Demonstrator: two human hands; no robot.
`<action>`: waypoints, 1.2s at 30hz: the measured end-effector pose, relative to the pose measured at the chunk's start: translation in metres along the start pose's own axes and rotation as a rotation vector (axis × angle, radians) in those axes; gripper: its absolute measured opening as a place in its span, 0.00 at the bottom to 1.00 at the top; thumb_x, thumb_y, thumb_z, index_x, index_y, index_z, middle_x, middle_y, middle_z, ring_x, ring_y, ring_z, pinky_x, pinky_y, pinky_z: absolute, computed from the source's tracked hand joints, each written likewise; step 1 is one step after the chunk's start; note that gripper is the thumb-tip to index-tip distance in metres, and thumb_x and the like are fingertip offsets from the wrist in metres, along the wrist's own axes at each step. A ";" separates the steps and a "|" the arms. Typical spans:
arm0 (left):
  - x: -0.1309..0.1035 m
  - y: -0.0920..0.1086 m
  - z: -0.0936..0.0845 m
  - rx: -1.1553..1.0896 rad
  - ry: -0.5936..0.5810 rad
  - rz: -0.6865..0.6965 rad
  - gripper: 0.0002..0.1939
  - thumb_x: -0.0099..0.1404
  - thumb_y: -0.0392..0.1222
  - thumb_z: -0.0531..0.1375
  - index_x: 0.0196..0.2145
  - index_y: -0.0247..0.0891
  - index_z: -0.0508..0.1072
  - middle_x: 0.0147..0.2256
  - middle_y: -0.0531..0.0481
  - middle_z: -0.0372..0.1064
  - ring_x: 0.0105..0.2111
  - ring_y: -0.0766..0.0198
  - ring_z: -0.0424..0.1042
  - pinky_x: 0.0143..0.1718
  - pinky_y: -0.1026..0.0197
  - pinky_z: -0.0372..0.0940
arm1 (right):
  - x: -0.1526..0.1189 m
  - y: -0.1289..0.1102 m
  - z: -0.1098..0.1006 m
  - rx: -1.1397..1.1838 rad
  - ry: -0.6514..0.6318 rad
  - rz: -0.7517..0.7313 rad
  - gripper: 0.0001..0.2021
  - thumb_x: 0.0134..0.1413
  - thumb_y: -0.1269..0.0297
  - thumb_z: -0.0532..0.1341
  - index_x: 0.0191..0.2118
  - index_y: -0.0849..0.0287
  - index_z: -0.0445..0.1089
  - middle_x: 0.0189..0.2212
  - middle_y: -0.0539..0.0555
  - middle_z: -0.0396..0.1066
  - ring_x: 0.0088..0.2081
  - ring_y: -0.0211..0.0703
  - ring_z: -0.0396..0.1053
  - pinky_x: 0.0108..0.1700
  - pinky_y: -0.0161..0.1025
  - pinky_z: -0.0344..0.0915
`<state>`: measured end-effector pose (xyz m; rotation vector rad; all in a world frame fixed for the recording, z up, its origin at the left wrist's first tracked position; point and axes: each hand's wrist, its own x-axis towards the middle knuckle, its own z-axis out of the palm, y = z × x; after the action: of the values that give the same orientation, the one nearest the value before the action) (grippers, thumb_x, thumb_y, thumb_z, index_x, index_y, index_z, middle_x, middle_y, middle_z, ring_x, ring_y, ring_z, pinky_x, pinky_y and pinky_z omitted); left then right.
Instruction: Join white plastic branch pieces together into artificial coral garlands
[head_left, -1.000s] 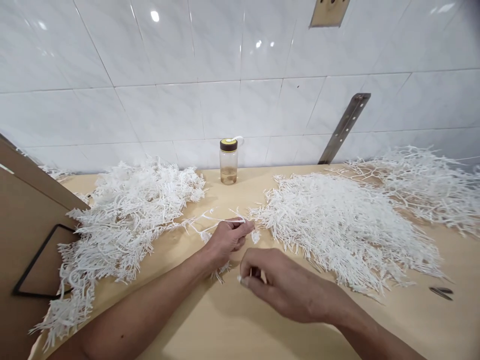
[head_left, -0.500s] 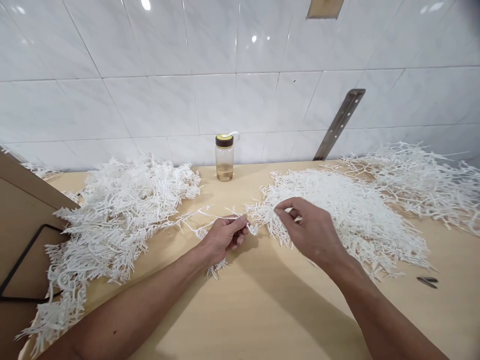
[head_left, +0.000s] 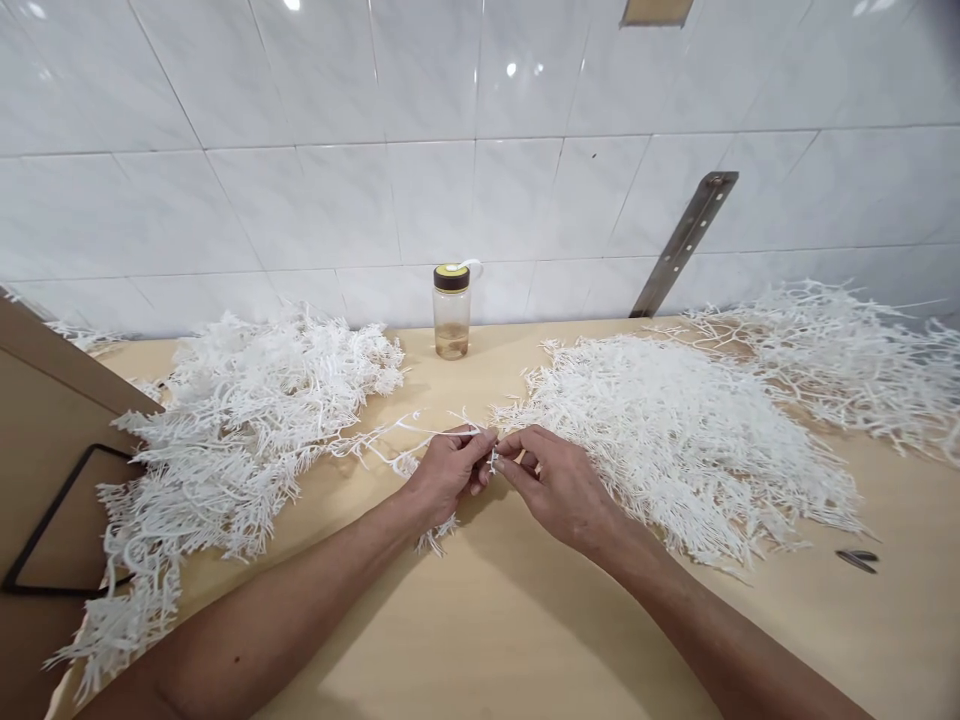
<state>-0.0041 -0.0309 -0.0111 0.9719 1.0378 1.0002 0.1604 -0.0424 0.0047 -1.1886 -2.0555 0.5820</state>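
The left hand (head_left: 444, 474) is pinching a white branch (head_left: 442, 433), risking a snag in the left pile (head_left: 259, 410) if pulled, while the right hand (head_left: 559, 487) is pinching nearly closed, hold unclear.

Hands (head_left: 445, 472): two
White heaps (head_left: 690, 430): three (plus a far-left sliver (head_left: 88, 336))
Bottle (head_left: 451, 313): one
Metal bracket (head_left: 685, 245): one
Dark tool (head_left: 858, 563): one

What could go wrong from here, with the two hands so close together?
The thin white branch in the left hand might bend or snap if pulled. Its far end seems to touch the left pile, so it could snag. The small white piece by the right hand could slip and drop.
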 end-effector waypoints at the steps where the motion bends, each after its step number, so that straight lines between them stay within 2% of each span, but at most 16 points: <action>1: -0.001 0.001 0.000 -0.001 -0.009 -0.005 0.24 0.55 0.61 0.66 0.24 0.35 0.69 0.15 0.56 0.61 0.15 0.73 0.57 0.17 0.67 0.50 | 0.001 0.000 0.000 0.013 -0.007 0.027 0.06 0.59 0.68 0.58 0.35 0.57 0.72 0.33 0.52 0.73 0.29 0.38 0.67 0.33 0.38 0.64; 8: -0.003 0.004 -0.001 -0.083 -0.108 -0.036 0.22 0.56 0.57 0.67 0.27 0.31 0.73 0.19 0.53 0.66 0.17 0.72 0.61 0.20 0.67 0.55 | 0.005 0.000 -0.006 0.183 -0.144 0.262 0.08 0.57 0.61 0.59 0.34 0.57 0.72 0.29 0.51 0.74 0.28 0.39 0.67 0.29 0.36 0.62; 13: -0.003 0.005 -0.003 -0.117 -0.181 -0.029 0.21 0.52 0.53 0.71 0.29 0.31 0.73 0.23 0.52 0.67 0.20 0.72 0.64 0.21 0.67 0.57 | 0.004 0.003 -0.009 0.284 -0.213 0.315 0.09 0.57 0.59 0.58 0.34 0.58 0.72 0.28 0.51 0.72 0.23 0.35 0.61 0.23 0.33 0.57; 21: -0.005 0.003 0.002 0.033 -0.089 0.042 0.22 0.53 0.57 0.69 0.26 0.34 0.70 0.17 0.54 0.65 0.16 0.71 0.62 0.17 0.67 0.59 | 0.002 -0.004 -0.012 0.394 -0.324 0.369 0.09 0.57 0.61 0.58 0.30 0.59 0.70 0.23 0.49 0.69 0.20 0.31 0.55 0.20 0.31 0.52; 26: -0.006 0.000 0.004 0.129 0.008 0.054 0.20 0.55 0.57 0.67 0.27 0.36 0.70 0.14 0.57 0.62 0.13 0.72 0.58 0.13 0.69 0.54 | 0.002 0.005 -0.009 0.418 -0.361 0.393 0.10 0.57 0.58 0.59 0.31 0.59 0.70 0.23 0.48 0.66 0.20 0.31 0.55 0.19 0.31 0.53; 31: -0.006 0.001 0.004 0.135 0.012 0.069 0.20 0.55 0.57 0.67 0.27 0.37 0.69 0.13 0.58 0.61 0.12 0.73 0.56 0.12 0.70 0.52 | 0.001 0.014 -0.007 0.520 -0.351 0.395 0.13 0.56 0.52 0.61 0.32 0.59 0.69 0.26 0.48 0.64 0.20 0.32 0.56 0.20 0.31 0.55; 36: -0.006 0.001 0.004 0.118 0.018 0.059 0.21 0.53 0.57 0.67 0.28 0.37 0.69 0.14 0.58 0.62 0.13 0.72 0.58 0.13 0.70 0.53 | 0.003 0.019 -0.007 0.653 -0.360 0.413 0.19 0.56 0.48 0.61 0.26 0.59 0.65 0.22 0.46 0.56 0.21 0.31 0.53 0.20 0.31 0.55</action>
<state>-0.0012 -0.0368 -0.0075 1.0974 1.0982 1.0065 0.1754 -0.0304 -0.0018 -1.1493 -1.6600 1.6199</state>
